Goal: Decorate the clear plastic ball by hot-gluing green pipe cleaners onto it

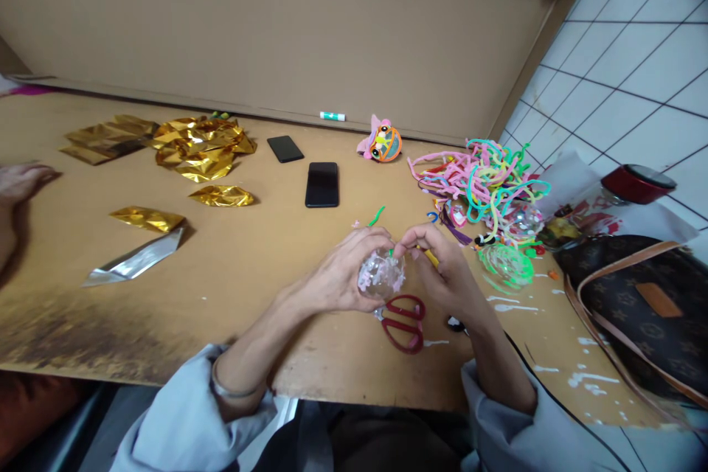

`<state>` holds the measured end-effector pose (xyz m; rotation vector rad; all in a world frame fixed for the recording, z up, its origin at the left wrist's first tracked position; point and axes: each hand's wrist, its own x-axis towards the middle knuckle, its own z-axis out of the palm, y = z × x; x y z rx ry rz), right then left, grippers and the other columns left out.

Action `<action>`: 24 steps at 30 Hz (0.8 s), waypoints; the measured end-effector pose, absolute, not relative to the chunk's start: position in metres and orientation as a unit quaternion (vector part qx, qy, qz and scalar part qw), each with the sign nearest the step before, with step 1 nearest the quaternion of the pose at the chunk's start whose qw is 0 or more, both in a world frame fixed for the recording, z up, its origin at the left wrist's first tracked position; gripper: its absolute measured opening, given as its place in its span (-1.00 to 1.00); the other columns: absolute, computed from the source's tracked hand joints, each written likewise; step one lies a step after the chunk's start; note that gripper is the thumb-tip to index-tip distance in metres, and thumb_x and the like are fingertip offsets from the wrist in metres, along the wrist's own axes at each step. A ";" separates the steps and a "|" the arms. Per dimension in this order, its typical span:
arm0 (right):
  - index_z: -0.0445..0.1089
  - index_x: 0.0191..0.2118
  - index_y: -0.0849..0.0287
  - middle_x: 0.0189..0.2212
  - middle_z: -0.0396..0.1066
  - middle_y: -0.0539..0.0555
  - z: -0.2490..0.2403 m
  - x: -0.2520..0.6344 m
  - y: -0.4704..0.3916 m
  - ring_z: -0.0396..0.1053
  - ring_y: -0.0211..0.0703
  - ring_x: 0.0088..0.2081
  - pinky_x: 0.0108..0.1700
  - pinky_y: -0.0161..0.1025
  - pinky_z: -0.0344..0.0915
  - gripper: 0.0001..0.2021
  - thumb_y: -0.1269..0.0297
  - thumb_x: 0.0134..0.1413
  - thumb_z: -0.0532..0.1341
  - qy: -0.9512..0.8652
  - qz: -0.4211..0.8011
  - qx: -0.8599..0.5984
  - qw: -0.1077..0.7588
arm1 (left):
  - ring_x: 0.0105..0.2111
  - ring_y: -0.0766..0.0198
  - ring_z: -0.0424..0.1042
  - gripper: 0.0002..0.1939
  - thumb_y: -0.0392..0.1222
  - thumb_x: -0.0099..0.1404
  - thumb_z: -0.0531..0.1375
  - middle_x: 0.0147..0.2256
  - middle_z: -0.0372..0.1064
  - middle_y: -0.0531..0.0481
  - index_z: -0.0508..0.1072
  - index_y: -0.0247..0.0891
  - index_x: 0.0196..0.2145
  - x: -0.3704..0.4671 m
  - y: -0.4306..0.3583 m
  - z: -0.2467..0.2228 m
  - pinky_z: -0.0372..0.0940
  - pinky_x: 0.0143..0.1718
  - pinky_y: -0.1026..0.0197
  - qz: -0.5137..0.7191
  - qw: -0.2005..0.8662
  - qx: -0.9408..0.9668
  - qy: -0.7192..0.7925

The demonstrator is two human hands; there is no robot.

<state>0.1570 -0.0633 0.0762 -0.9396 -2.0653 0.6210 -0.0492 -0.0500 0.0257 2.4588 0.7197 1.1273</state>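
Observation:
My left hand [346, 265] is wrapped around a clear plastic ball [381, 279] with pale pink bits on it. A short green piece of pipe cleaner [391, 254] shows at the ball's upper right, and the fingertips of my right hand [445, 273] are pinched at it. Something yellow [431, 258] shows by my right fingers; its kind is unclear. Just below the ball lie scissors with red handles [403, 326], their blades mostly hidden by my left hand. Another green strip [377, 216] rests on the table beyond my hands.
Pipe cleaners [476, 177] are heaped at right, near a green-patterned clear ball [506, 267], a red-lidded jar [636, 184] and a brown handbag [647, 310]. Two phones [321, 184], a glue stick [332, 116], a decorated ball [387, 144] and gold foil [202, 147] lie farther back. Another person's hand [25, 181] is left.

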 end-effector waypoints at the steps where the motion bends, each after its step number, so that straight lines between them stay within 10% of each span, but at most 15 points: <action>1: 0.29 -0.22 0.12 -0.30 0.44 0.04 0.076 0.157 -0.063 0.36 -0.19 -0.25 -0.18 -0.24 0.24 -0.84 0.45 0.24 0.00 -0.811 0.242 -0.367 0.385 | 0.06 -0.01 0.36 -0.26 -0.05 0.02 0.39 0.02 0.32 -0.21 0.19 -0.16 0.10 -0.049 -0.050 0.026 0.23 0.18 -0.15 0.399 0.171 0.865 0.252; 24: 0.24 -0.22 0.08 -0.33 0.51 -0.01 0.064 0.151 -0.058 0.46 -0.22 -0.27 -0.20 -0.24 0.31 -0.81 0.51 0.14 0.03 -0.742 0.344 -0.347 0.459 | 0.10 -0.06 0.31 -0.30 -0.06 -0.03 0.42 0.02 0.32 -0.18 0.25 -0.17 0.03 -0.048 -0.052 0.027 0.26 0.11 -0.09 0.409 0.214 0.845 0.270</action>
